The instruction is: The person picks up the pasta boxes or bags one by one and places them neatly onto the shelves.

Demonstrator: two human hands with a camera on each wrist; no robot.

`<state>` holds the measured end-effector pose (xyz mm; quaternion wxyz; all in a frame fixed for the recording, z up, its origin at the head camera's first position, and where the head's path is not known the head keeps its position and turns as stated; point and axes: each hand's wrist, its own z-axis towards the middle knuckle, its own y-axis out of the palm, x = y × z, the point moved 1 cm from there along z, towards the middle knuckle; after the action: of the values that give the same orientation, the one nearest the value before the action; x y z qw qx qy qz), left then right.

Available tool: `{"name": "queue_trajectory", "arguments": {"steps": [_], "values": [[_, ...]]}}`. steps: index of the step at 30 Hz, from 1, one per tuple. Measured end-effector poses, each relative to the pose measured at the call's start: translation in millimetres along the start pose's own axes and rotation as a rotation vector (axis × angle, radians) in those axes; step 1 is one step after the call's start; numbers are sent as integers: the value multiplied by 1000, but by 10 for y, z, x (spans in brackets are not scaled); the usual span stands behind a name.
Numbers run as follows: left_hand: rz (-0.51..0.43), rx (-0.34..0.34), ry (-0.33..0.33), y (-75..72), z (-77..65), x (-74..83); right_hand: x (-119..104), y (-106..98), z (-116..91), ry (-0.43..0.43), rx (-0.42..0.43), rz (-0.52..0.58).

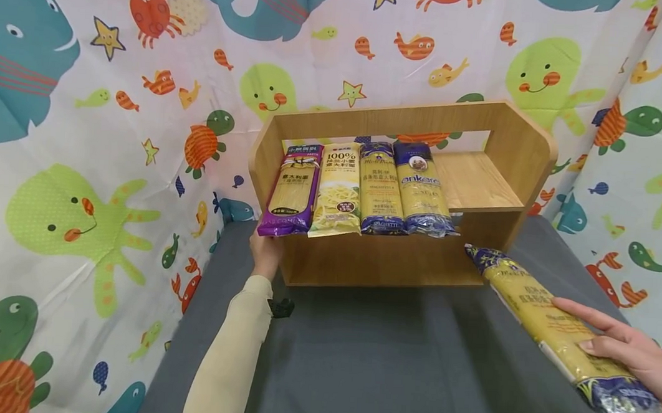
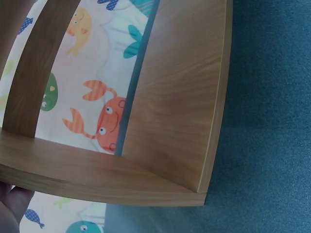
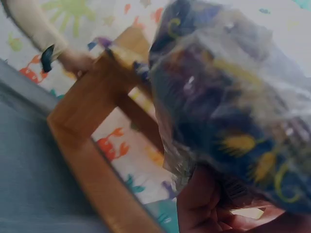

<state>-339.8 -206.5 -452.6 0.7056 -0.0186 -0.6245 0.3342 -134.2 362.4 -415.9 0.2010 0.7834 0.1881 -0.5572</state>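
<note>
My right hand [image 1: 632,353] grips a yellow-and-blue spaghetti pack [image 1: 544,311] near its lower end, off to the right of a small wooden shelf [image 1: 380,118]. The pack is tilted, its far end pointing up toward the shelf. In the right wrist view, its crinkled clear-and-blue end [image 3: 228,102] fills much of the frame above my fingers. My left hand [image 1: 265,253] holds the shelf's left side panel, partly hidden below a purple pasta pack [image 1: 292,192]. In the left wrist view only part of that hand [image 2: 14,206] shows at the panel's edge.
On the upper board, right of the purple pack, lie a cream pasta pack [image 1: 337,191], a spaghetti pack [image 1: 381,190] and a blue-topped pack [image 1: 422,189]. Bare board [image 1: 478,180] shows at their right. The shelf stands on a grey surface [image 1: 357,357] before a sea-animal printed curtain [image 1: 192,68].
</note>
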Motion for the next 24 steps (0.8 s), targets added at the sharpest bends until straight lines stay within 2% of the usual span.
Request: {"name": "queue_trajectory", "arguments": {"steps": [4,6,9,12,14,15,20,21,24], "values": [[-17,-7,-4,-11,-2,25,-237,-114,-90,-183,-150,-56],[-19,-5,-5,-17,-3,31,-351,-160,-116,-208,-242,-1],[-17,-5,-7,-13,-10,26,-510,-221,-143,-205,-267,25],[-19,-8,-10,-14,-1,27,-670,-244,-123,-198,-188,-39],[-22,-7,-12,-12,3,26,-798,-189,-89,-170,-52,-148],[-26,-6,-14,-12,4,26,-861,-155,-63,-145,7,-156],[-11,8,-4,-7,13,18,-1154,119,161,-15,277,-41],[-7,8,-3,-7,12,15,-1201,146,232,-8,278,42],[-8,7,-2,-1,6,0,-1338,214,478,11,333,47]]}}
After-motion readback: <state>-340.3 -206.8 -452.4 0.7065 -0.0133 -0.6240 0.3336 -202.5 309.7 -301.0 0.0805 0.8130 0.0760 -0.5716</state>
